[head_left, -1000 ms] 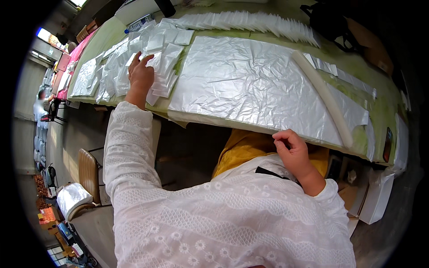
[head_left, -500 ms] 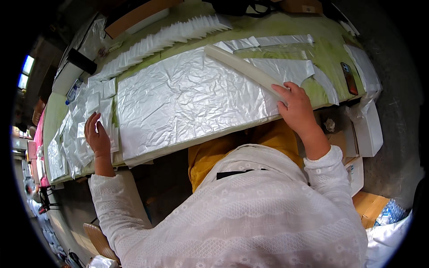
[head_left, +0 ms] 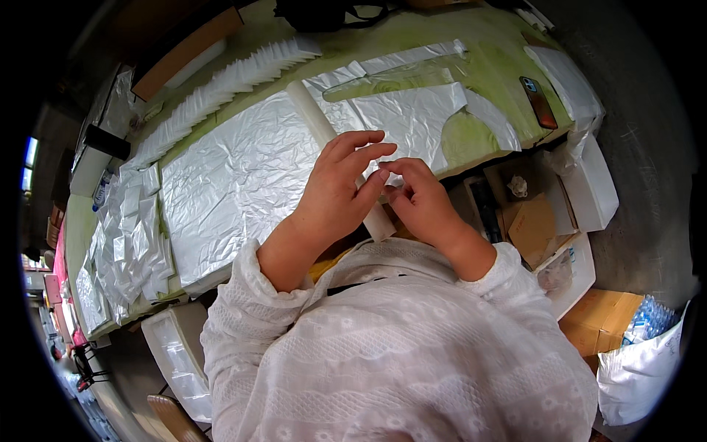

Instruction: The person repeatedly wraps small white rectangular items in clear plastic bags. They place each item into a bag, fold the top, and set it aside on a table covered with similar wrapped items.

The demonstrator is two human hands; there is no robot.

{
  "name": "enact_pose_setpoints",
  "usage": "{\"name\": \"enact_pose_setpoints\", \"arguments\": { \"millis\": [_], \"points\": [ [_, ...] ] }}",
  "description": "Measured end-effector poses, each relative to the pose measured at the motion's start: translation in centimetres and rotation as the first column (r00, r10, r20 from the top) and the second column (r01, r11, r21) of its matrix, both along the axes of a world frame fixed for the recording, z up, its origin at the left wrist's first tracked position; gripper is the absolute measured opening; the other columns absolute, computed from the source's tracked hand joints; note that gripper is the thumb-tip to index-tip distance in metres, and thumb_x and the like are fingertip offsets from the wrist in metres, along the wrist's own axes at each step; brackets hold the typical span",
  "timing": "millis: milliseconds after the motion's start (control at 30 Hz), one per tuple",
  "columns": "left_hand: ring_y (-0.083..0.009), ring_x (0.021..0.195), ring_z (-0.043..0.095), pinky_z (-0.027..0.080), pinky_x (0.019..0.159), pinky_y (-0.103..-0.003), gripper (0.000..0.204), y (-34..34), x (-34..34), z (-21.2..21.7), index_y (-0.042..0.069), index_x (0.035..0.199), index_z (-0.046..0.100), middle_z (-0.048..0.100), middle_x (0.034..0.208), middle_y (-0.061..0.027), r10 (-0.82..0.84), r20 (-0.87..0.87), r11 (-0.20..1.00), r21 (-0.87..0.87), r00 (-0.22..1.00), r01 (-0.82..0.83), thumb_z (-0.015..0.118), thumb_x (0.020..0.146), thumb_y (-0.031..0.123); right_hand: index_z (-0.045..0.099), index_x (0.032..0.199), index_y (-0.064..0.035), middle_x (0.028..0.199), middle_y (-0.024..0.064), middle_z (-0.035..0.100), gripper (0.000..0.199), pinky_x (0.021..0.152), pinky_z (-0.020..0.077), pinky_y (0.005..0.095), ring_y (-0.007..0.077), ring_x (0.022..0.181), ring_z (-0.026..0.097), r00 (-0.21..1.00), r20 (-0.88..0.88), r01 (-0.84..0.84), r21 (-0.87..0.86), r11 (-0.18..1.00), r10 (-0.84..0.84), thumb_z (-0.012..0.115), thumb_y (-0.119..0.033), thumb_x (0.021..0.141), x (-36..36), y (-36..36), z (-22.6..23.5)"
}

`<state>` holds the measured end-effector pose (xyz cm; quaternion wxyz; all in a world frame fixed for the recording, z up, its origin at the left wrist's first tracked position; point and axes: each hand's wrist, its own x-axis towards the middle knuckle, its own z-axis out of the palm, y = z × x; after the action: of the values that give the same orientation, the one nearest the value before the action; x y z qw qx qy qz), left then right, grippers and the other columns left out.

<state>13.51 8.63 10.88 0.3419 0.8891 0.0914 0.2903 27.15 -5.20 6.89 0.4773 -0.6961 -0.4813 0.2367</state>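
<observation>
My left hand (head_left: 339, 184) hovers over a long pale tube (head_left: 311, 110), with its fingers apart and stretched to the right. Its thumb tip meets the bent fingertips of my right hand (head_left: 426, 202). Those right fingers are curled in close together. Whether anything thin lies between the fingertips, I cannot make out. Slanting toward me, the tube lies across a crinkled silvery-white plastic sheet (head_left: 228, 184), and its near end sticks out past the table edge at my waist. My left hand hides the tube's middle.
A row of overlapping white packets (head_left: 221, 85) runs along the back of the green table (head_left: 471, 136). Loose clear bags (head_left: 125, 247) are heaped at the left. A phone (head_left: 538, 103) lies at the right. Below stand open boxes and a brown carton (head_left: 600, 318).
My left hand has come from the loose bags to the middle. My right hand has let go of the tube and met it. The tube has swung steeper, its near end now toward me.
</observation>
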Motion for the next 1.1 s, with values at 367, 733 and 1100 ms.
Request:
{"name": "enact_pose_setpoints", "arguments": {
  "millis": [367,733,1100],
  "points": [
    [-0.0324,0.103,0.069,0.055,0.090,-0.038,0.035,0.5,11.3,-4.9,0.008,0.114,0.072,0.069,0.117,-0.0161,0.102,-0.549,0.995,0.073,0.830,-0.074,0.072,0.083,0.023,0.068,0.115,-0.0033,0.106,0.0025,0.062,0.020,0.078,0.0470,0.0223,0.0075,0.088,0.057,0.966,-0.250,0.092,0.089,0.992,-0.067,0.063,-0.001,0.095,3.1,-6.5,-5.8],
    [-0.0269,0.092,0.071,0.055,0.083,-0.038,0.026,-1.5,11.5,-4.2,0.009,0.103,0.073,0.074,0.098,-0.0090,0.079,-0.546,0.982,-0.103,0.834,-0.160,0.075,0.087,0.030,0.070,0.110,-0.0031,0.098,0.0050,0.065,0.017,0.072,0.0481,0.0241,0.0104,0.080,0.058,0.956,-0.283,0.124,0.148,0.981,-0.078,0.064,-0.001,0.094,6.0,-6.9,-6.8],
    [-0.0097,0.080,0.061,0.050,0.074,-0.026,0.020,0.6,11.2,-5.8,0.006,0.100,0.072,0.070,0.091,0.0008,0.038,-0.468,0.754,-0.566,0.883,-0.333,0.073,0.090,0.024,0.070,0.108,-0.0034,0.105,0.0070,0.068,0.020,0.077,0.0514,0.0297,0.0189,0.089,0.063,0.982,-0.165,0.142,0.296,0.945,-0.095,0.065,0.002,0.090,7.0,-7.5,-4.7]
  ]
}}
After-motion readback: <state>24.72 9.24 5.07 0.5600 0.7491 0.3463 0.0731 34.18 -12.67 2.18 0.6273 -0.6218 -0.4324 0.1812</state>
